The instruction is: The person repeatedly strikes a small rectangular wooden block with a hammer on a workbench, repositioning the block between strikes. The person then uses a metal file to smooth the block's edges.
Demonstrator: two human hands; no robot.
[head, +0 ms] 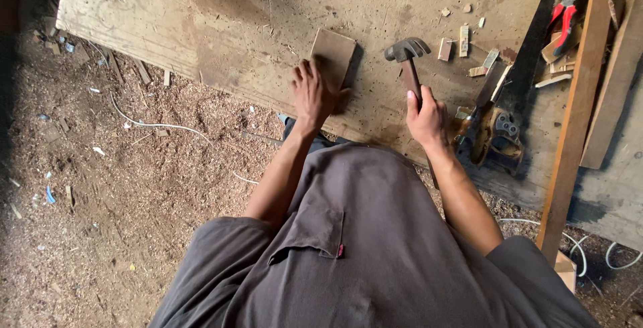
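Sawdust-strewn plywood table [201, 26]: my left hand [313, 93] presses flat, grip released, on a small stiff board [333, 53]; right hand [426, 119] clenches the heavy-headed hammer [407, 60], best held low on its handle.

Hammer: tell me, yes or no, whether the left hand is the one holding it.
No. The right hand grips the hammer by its handle, while the left hand presses on the small wooden board.

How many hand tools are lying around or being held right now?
3. A claw hammer held in the right hand; a handsaw lying just right of that hand; red-handled pliers at the top right. Others may be hidden among the wood scraps.
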